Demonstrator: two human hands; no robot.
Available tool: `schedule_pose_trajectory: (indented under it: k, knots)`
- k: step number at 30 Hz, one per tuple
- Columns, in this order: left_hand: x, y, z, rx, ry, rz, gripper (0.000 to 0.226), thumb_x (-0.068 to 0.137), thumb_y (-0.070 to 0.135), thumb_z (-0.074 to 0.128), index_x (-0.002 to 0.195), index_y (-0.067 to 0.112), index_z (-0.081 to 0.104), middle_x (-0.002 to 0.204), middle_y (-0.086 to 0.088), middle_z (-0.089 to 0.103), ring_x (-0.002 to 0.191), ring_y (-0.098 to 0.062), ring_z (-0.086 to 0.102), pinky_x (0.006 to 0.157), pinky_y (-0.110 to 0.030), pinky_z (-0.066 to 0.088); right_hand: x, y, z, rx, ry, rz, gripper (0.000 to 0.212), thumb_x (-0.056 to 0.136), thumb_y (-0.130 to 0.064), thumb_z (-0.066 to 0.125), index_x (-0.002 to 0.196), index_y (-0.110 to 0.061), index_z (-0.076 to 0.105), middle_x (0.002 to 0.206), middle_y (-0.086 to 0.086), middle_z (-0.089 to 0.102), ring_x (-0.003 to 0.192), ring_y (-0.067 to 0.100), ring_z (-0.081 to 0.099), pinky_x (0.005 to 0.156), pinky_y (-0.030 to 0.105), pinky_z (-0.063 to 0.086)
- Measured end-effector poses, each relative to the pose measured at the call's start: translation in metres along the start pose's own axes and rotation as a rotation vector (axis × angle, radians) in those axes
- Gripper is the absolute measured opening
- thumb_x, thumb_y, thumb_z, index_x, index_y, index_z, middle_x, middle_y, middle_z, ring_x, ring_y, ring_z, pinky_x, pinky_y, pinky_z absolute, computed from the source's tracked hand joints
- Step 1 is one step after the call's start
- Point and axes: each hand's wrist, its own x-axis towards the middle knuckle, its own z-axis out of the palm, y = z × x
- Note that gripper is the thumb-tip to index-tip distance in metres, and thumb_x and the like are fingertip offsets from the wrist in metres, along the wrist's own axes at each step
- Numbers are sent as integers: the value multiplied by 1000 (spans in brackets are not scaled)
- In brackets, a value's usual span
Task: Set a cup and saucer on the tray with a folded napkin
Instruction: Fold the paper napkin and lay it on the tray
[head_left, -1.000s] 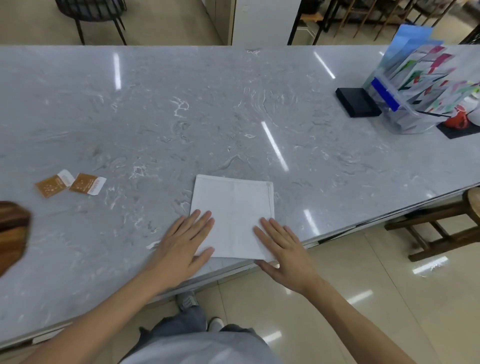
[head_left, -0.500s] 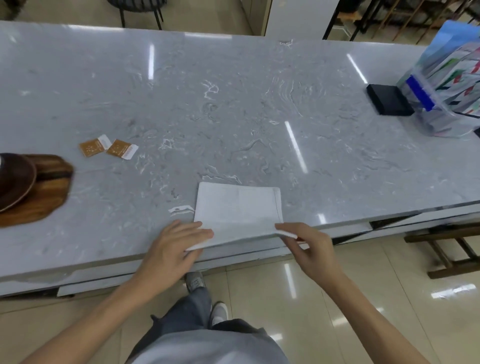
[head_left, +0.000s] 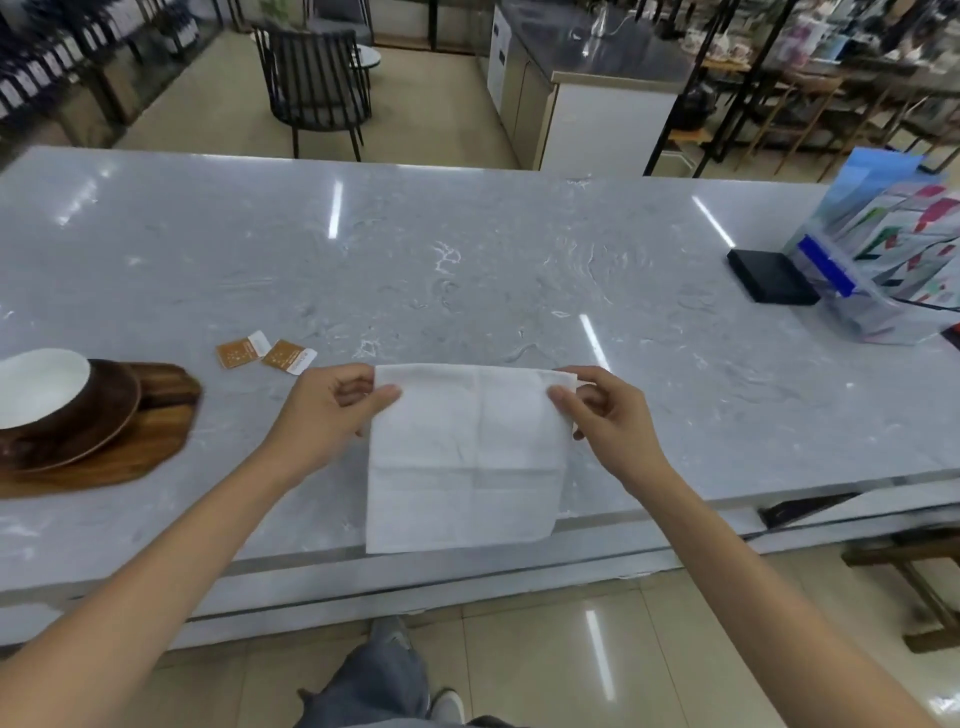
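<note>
A white napkin (head_left: 462, 462) hangs in the air above the near edge of the grey marble table (head_left: 467, 270), creased into quarters. My left hand (head_left: 332, 410) pinches its upper left corner and my right hand (head_left: 602, 415) pinches its upper right corner. At the far left lies a wooden tray (head_left: 130, 447) bearing a dark brown saucer (head_left: 104, 415). A white-lined cup (head_left: 41, 384) rests on that saucer, partly cut off by the frame edge.
Two small orange packets (head_left: 265, 356) lie on the table just beyond my left hand. A black box (head_left: 771, 275) and a clear holder of leaflets (head_left: 893, 249) stand at the right. A wooden stool (head_left: 924, 582) is below the table's right end.
The napkin lay flat on the table under both palms; my hands took its near corners and lifted it, so it now hangs off the table. The view tilted up.
</note>
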Motion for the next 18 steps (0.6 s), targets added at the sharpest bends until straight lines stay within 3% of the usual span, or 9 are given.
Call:
schedule_pose_trajectory:
  k: [2,5,10,13,16,18]
  knots:
    - [13,-8,-1,27,-2,-41,7,89,20,76,89,27,80,88,6,81,64,2,67,55,-19,51,14,5,6,-15,-10,40,11,93,-33,74,105,-33,74,65,0,69,66,7,68,56,19,54]
    - [24,-15,-4,35,-1,-66,8,90,20,76,88,27,80,89,7,81,73,-2,72,67,-24,53,28,12,14,-46,-8,68,7,95,-33,72,100,-29,75,66,-12,70,66,3,67,60,22,55]
    - [29,-14,-2,26,46,-55,4,89,18,76,88,22,79,91,-1,80,90,-26,75,90,-52,59,34,9,20,-109,51,69,7,94,-34,73,91,-30,77,79,-16,75,78,4,69,75,35,60]
    - [27,-3,8,4,99,-50,14,89,16,77,81,27,78,81,-2,78,77,-23,72,78,-56,61,29,-5,24,-119,114,59,6,93,-33,73,90,-29,77,80,-14,75,78,7,70,76,40,62]
    - [20,18,25,-42,139,-19,9,89,16,77,84,24,78,80,-5,78,72,-22,73,64,-44,66,19,-31,36,-127,173,-16,5,92,-33,72,88,-32,75,78,-18,73,74,4,67,70,31,59]
    - [14,35,39,-53,159,48,12,88,16,76,82,26,76,77,2,76,66,-12,71,58,-35,65,9,-51,44,-90,185,-67,2,91,-32,72,90,-32,74,78,-18,71,76,5,67,69,37,63]
